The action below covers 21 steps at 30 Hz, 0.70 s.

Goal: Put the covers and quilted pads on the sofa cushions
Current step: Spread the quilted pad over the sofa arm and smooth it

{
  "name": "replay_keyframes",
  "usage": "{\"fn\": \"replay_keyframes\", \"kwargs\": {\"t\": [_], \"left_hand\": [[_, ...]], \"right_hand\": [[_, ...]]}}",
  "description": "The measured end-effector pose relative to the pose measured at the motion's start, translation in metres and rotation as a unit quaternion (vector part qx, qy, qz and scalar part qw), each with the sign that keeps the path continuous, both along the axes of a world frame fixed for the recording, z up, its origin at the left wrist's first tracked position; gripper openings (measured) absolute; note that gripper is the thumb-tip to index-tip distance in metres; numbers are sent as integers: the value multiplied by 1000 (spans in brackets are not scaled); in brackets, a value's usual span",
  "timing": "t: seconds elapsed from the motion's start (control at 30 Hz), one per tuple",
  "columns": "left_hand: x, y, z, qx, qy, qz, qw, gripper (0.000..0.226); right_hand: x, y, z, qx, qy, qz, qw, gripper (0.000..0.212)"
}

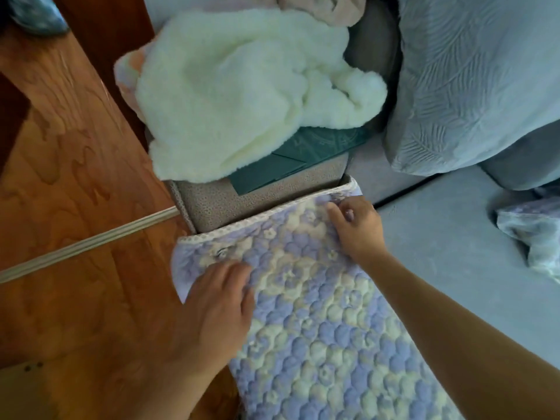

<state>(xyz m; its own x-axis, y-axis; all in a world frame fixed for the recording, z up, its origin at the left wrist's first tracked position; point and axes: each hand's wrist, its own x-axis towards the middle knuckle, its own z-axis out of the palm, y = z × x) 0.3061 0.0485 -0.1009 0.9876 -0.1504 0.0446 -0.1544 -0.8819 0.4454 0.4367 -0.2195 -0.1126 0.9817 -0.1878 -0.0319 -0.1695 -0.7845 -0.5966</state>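
The far corner of the quilted pad (318,313) is pinched between the curled fingers and thumb of the right hand (357,227), close to the pad's lace-trimmed edge. The left hand (218,301) is laid flat and open on the pad's left side, fingers spread; nothing is gripped by it, the fabric being only pressed down.

The pad, patterned in lilac and cream, is draped along the sofa arm (242,204), with its far edge lying across the arm's top. Its left border hangs over the side above the wooden floor (75,177). Beyond the edge, bare beige upholstery is left uncovered, on which a dark green folded item (291,165) and a white fleecy blanket (242,95) are stacked.

Several risks may be judged from this arrangement. If the corner is tugged while the left palm is lifted, the whole pad could be dragged askew or slid off toward the floor. If the pad is drawn further forward, the stacked items could be caught and the blanket toppled. A loose patterned cloth (533,237) is seen on the grey seat cushion (439,268) at the right, well apart from both hands.
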Motion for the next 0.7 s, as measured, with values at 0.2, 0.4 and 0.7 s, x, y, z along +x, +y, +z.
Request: {"fn": "replay_keyframes", "kwargs": {"t": [0.2,0.4,0.7], "left_hand": [[8,-28,-17,53,41,88,994,66],[43,-38,2,114,74,143,980,49],[31,-53,0,158,71,36,984,62]], "right_hand": [[-6,5,-7,-96,-76,198,973,35],[12,4,-13,-164,-81,233,955,33],[13,-13,-4,-19,79,57,995,29]]}}
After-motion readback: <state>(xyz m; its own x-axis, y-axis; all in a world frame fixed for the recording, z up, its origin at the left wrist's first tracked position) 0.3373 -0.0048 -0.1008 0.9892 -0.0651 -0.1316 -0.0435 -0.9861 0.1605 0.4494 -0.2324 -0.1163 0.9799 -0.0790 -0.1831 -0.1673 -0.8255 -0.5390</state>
